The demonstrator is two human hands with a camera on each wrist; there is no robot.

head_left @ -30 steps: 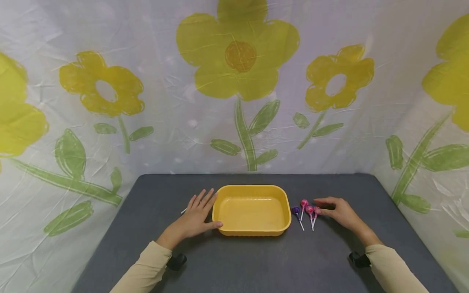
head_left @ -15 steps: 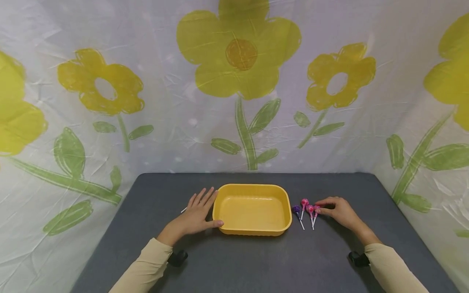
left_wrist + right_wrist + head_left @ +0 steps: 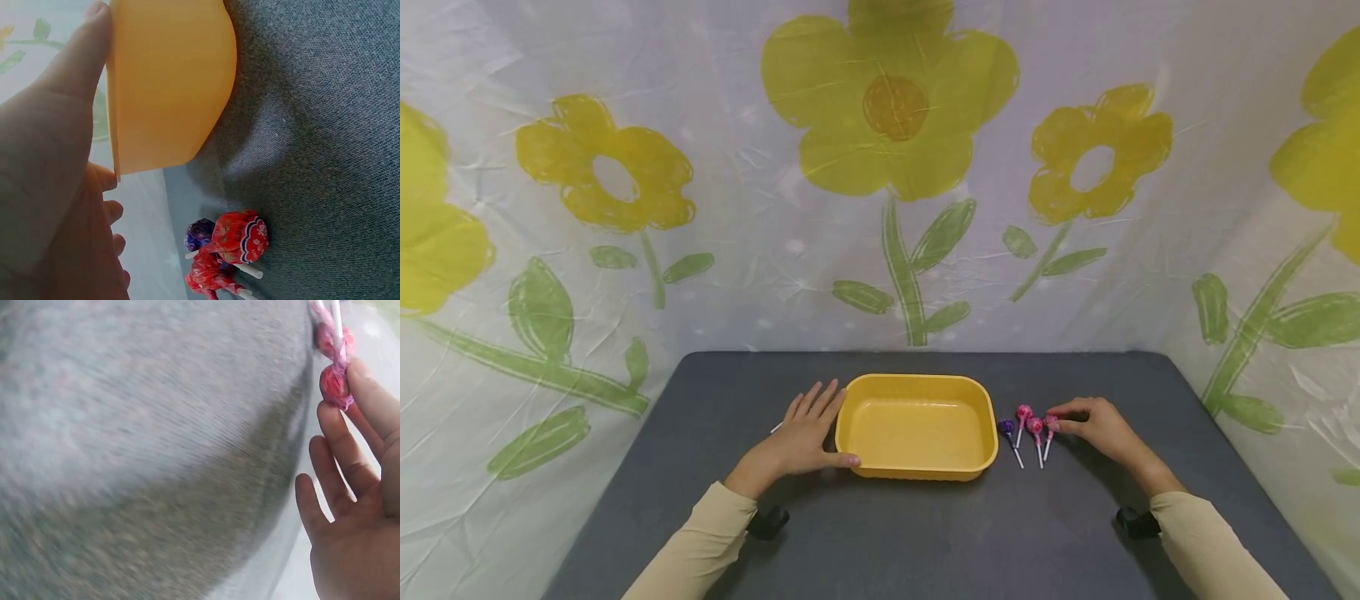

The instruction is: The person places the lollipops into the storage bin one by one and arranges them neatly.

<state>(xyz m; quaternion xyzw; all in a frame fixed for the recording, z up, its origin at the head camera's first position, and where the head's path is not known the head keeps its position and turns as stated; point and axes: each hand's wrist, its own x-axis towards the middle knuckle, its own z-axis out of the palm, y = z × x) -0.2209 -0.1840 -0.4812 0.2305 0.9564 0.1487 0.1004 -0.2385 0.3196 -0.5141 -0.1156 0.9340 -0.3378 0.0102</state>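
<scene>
My right hand (image 3: pixel 1103 427) pinches the head of a pink lollipop (image 3: pixel 1050 423) between thumb and forefinger, its white stick pointing toward me. In the right wrist view that pink lollipop (image 3: pixel 336 386) sits at the thumb tip, the other fingers loosely spread. Just left of it lie two more pink lollipops (image 3: pixel 1035 426) and a purple lollipop (image 3: pixel 1007 427). My left hand (image 3: pixel 801 442) rests with fingers spread against the left side of a yellow tray (image 3: pixel 917 473), thumb on its rim. Below that hand, the left wrist view shows red lollipops (image 3: pixel 240 237) and a dark purple lollipop (image 3: pixel 200 234).
The dark grey table (image 3: pixel 925 533) runs back to a pale cloth (image 3: pixel 730 192) printed with yellow flowers. A white stick end (image 3: pixel 776 427) shows beside the left hand in the head view; that hand hides the rest.
The right hand has shifted slightly back and right with the pinched pink lollipop, which now stands a little apart from its neighbour. The left hand stays at the tray.
</scene>
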